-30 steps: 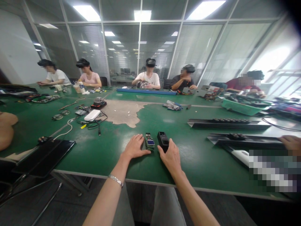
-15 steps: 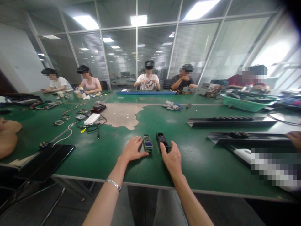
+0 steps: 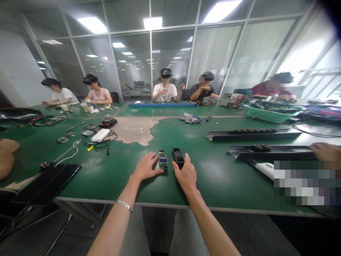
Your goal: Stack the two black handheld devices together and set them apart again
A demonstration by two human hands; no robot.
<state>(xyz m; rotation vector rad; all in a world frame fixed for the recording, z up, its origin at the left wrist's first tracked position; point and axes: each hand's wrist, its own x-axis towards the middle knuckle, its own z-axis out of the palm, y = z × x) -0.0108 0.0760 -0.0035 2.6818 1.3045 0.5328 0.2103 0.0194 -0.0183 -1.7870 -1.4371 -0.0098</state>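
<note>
A small green circuit board (image 3: 163,160) with a blue-lit screen lies flat on the green table. My left hand (image 3: 146,167) rests at its left side, fingers spread, with the thumb by the board's near end. To the right of the board is a black plastic housing (image 3: 177,153), long and narrow, with openings in its upper face. Around the near end of that housing is my right hand (image 3: 187,174), thumb on the left and fingers on the right, held apart. Whether its fingertips touch the housing is hard to tell.
A white power bank (image 3: 100,135) with cables lies to the left, beyond a black panel (image 3: 50,183). Metal rails (image 3: 253,134) and a green basket (image 3: 271,114) are on the right. Gloves (image 3: 190,118) lie farther back. Several people sit around the table; another person's hand (image 3: 326,153) is at right.
The view has turned slightly right, so everything sits farther left. My hands stay by the board and housing, the right fingers a little closer to it. A person opposite has spread their hands with a cable.
</note>
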